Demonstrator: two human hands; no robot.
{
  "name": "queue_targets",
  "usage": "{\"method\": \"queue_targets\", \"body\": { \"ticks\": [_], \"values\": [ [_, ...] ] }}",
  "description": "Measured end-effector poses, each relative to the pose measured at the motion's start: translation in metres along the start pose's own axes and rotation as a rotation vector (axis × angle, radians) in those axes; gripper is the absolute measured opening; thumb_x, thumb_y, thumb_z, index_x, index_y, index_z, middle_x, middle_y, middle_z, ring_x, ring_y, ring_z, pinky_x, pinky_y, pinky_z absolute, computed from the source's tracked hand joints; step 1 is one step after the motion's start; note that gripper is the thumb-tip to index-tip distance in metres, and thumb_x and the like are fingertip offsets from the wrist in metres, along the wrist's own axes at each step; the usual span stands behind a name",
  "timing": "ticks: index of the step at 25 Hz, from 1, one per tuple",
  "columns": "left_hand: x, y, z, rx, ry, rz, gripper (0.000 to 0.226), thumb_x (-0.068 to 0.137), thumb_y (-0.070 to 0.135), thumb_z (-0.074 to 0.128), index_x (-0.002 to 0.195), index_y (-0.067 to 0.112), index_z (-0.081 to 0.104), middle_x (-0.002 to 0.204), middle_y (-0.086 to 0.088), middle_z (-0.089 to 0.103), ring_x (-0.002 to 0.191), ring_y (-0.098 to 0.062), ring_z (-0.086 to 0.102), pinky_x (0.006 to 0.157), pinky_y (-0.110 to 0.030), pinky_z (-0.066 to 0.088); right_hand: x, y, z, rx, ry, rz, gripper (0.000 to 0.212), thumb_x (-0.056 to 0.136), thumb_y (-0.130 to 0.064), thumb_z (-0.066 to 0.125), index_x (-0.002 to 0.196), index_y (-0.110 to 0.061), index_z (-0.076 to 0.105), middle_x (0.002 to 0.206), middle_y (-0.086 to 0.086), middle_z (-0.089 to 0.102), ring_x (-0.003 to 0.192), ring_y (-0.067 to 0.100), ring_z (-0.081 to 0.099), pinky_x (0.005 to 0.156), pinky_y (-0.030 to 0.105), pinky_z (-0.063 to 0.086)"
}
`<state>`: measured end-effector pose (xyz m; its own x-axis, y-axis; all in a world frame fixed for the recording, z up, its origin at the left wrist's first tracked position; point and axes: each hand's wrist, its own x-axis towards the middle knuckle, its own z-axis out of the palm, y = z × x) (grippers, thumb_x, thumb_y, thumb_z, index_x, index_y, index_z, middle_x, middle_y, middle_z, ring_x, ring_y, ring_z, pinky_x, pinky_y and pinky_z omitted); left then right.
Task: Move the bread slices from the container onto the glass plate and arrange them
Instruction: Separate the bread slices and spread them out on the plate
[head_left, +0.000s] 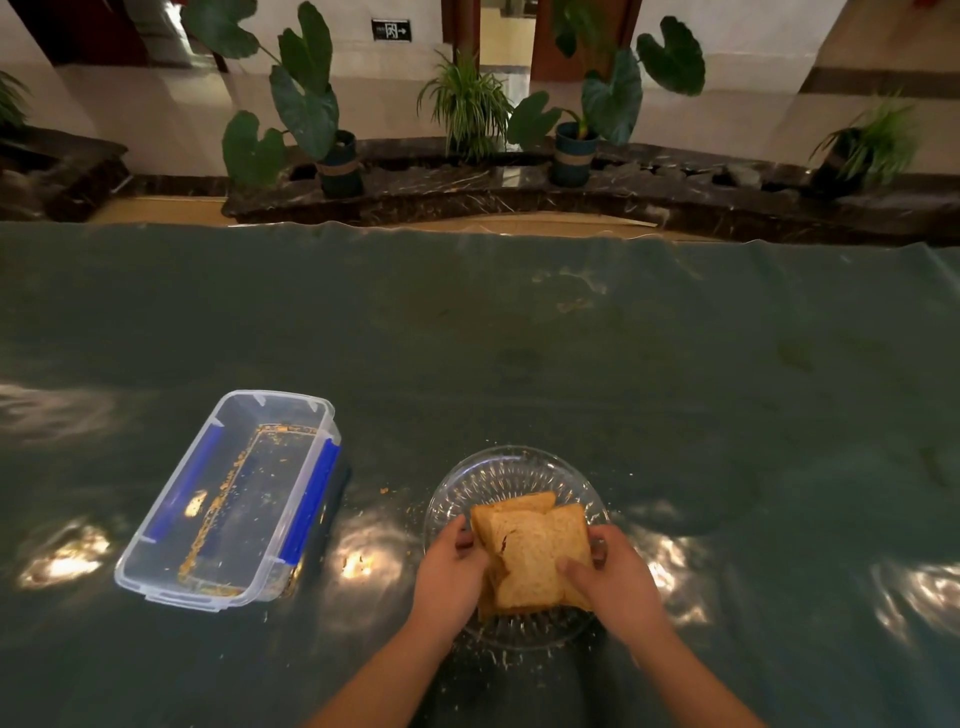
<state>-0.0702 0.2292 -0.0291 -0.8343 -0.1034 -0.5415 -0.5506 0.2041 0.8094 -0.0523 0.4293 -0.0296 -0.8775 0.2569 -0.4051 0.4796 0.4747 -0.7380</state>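
A stack of brown bread slices (530, 551) lies on the round glass plate (509, 473), near the table's front edge. My left hand (449, 577) grips the stack's left side. My right hand (610, 577) grips its right side, thumb on the top slice. The slices sit slightly fanned, corners showing at the back. The clear plastic container (228, 499) with blue clips stands to the left of the plate; it holds only crumbs and one small scrap.
A dark green glossy cloth (519, 353) covers the table, with crumbs scattered around the plate. Beyond the far edge a dark stone ledge carries potted plants (332, 150).
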Motion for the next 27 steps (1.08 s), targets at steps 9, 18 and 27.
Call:
{"method": "queue_targets", "body": {
  "ticks": [9,18,27],
  "values": [
    [0.002,0.008,0.002,0.212,0.025,0.003,0.034,0.09,0.018,0.056,0.123,0.025,0.059,0.094,0.005,0.069,0.087,-0.011,0.064,0.065,-0.026,0.046,0.002,0.002,0.002,0.0,0.03,-0.008,0.041,0.077,-0.028,0.074,0.113,-0.029,0.054,0.092,-0.017,0.064,0.085,0.01,0.064,0.077,0.04,0.057],
    [0.003,0.009,0.0,0.231,0.039,-0.033,0.031,0.093,0.013,0.051,0.121,0.022,0.062,0.094,0.002,0.072,0.086,-0.015,0.067,0.075,-0.035,0.057,-0.001,-0.011,-0.01,0.249,-0.136,0.039,0.041,0.078,-0.017,0.076,0.117,-0.019,0.061,0.099,-0.003,0.071,0.086,0.016,0.071,0.073,0.04,0.061],
    [0.01,0.006,-0.002,0.086,0.044,-0.134,0.029,0.095,0.006,0.048,0.115,0.012,0.067,0.085,-0.007,0.074,0.073,-0.02,0.067,0.074,-0.04,0.058,0.004,-0.009,0.002,-0.273,0.07,-0.16,0.045,0.084,-0.04,0.065,0.124,-0.021,0.057,0.116,-0.003,0.061,0.109,0.02,0.057,0.089,0.038,0.051]
  ]
}}
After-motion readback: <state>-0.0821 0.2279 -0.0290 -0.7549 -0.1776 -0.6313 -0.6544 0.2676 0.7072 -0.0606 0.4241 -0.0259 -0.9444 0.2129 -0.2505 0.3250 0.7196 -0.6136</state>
